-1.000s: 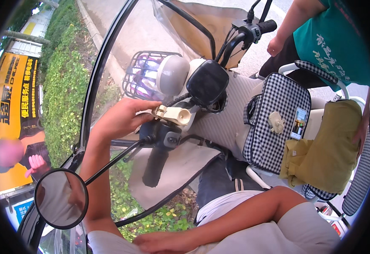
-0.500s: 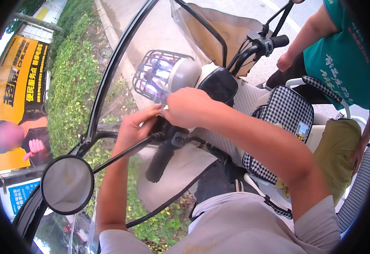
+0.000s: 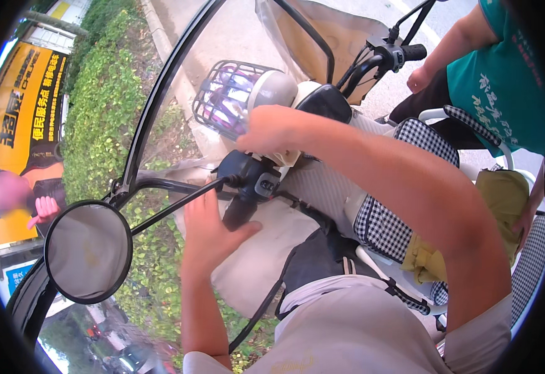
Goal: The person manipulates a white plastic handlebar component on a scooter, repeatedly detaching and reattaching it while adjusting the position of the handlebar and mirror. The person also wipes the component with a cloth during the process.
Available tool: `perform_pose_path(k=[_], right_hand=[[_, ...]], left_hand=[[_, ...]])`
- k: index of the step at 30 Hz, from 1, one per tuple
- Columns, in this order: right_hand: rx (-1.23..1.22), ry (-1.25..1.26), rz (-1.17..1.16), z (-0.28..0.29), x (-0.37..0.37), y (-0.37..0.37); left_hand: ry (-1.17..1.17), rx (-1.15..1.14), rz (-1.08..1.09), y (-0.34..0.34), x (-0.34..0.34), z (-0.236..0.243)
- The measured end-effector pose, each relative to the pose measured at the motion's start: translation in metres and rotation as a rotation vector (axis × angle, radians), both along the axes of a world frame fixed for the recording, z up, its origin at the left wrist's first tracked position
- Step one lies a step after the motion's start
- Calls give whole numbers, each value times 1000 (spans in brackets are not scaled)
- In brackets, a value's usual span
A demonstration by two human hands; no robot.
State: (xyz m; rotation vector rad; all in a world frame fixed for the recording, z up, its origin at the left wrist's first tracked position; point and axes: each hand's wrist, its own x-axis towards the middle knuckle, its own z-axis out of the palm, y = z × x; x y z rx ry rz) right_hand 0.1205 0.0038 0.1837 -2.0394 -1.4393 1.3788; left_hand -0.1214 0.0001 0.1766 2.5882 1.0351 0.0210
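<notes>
My left hand (image 3: pixel 209 234) is open beside the black left handlebar grip (image 3: pixel 240 212) of a three-wheeler or scooter, its thumb stretched across toward the grip and its fingers pointing up. Farther forward, my right hand (image 3: pixel 275 131) is closed just above the handlebar's black switch housing (image 3: pixel 241 167). Its fingers are bent, and whatever they hold, if anything, is hidden. A mirror stalk (image 3: pixel 179 208) runs from the handlebar to a round mirror (image 3: pixel 89 250).
A wire basket (image 3: pixel 219 100) with purple and white things sits ahead, by a grey rounded cover (image 3: pixel 274 89). A clear windscreen with a black frame (image 3: pixel 160 106) stands at left. A person in a green shirt (image 3: pixel 503 81) stands right, near a checked seat (image 3: pixel 384 227).
My left hand has come away from my right hand and dropped back beside the grip, its fingers spreading. My right hand stays forward, shifted slightly up. The view has tilted a little.
</notes>
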Motion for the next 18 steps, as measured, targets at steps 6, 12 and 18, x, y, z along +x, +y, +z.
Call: perform_pose_path(k=[6,12,18], right_hand=[[78,-221,153,-5,-14,7],[31,-100,149,0,0,9],[118,-402,179,6,-17,4]], left_hand=[[-13,70,74,-7,-4,-15],[-33,75,87,-8,-1,-13],[-52,83,95,-8,-2,-16]])
